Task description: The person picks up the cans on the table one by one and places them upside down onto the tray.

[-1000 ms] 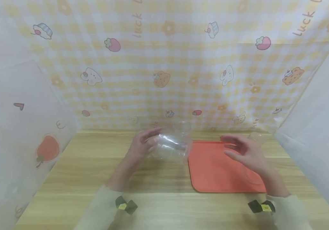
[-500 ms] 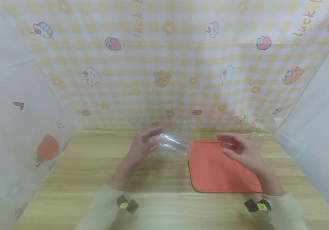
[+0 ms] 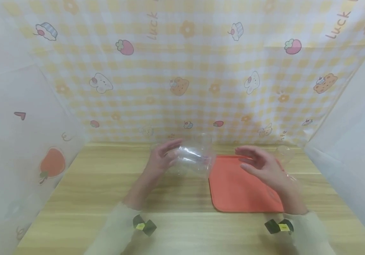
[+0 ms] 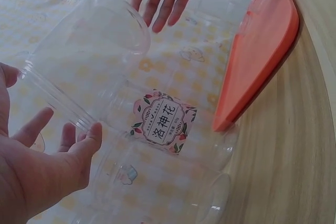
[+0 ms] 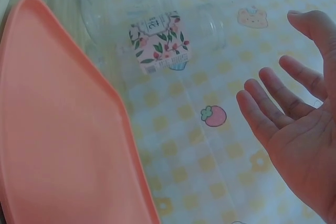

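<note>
By the L hand (image 3: 158,161) the ridged end of a clear jar (image 4: 86,56) is gripped, apparently, w/ a labelled jar (image 4: 164,121) close by, left of the red tray (image 3: 240,193) on the bench (image 3: 169,233), over which the R hand (image 3: 261,166) is held open, so a jar-handling step's prob. under way & R-hand support's called for next.

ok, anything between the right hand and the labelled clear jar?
Nothing visible. In the right wrist view, only the printed backdrop shows in the gap between the right hand and the labelled clear jar. In the head view, the orange tray lies below the hand, not across that gap. Clear plastic could be missed, though.
</note>
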The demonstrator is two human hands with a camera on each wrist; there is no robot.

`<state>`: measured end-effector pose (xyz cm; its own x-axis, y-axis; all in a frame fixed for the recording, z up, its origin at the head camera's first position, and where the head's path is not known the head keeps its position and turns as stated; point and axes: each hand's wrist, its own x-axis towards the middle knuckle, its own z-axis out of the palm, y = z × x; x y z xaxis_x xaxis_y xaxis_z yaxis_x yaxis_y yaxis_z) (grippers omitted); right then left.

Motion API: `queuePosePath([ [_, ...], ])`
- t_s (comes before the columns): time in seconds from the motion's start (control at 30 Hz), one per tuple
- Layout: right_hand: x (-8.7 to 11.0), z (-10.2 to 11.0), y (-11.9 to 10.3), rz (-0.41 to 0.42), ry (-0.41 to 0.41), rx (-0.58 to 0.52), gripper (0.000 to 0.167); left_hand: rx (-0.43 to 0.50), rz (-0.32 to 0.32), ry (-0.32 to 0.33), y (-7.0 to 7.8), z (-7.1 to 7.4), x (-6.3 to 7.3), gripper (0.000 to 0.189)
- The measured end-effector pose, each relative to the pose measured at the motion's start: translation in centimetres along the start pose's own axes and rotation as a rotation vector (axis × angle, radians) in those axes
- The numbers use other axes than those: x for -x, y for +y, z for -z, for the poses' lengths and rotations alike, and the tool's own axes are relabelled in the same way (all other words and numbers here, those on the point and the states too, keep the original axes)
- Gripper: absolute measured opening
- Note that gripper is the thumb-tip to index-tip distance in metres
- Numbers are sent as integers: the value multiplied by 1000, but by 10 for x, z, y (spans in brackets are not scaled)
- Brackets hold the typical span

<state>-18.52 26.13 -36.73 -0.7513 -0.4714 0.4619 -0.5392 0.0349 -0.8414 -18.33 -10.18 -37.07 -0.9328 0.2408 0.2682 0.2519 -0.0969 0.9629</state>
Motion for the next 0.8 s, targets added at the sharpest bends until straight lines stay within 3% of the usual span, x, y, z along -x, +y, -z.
queuePosePath([
  [0.5, -12, -20, 5, 21, -16, -77, 51, 37, 6, 43, -1, -2, 1, 49],
  [0.8, -16, -29, 4, 24, -20, -64, 53, 51, -3, 49, -2, -3, 1, 50],
])
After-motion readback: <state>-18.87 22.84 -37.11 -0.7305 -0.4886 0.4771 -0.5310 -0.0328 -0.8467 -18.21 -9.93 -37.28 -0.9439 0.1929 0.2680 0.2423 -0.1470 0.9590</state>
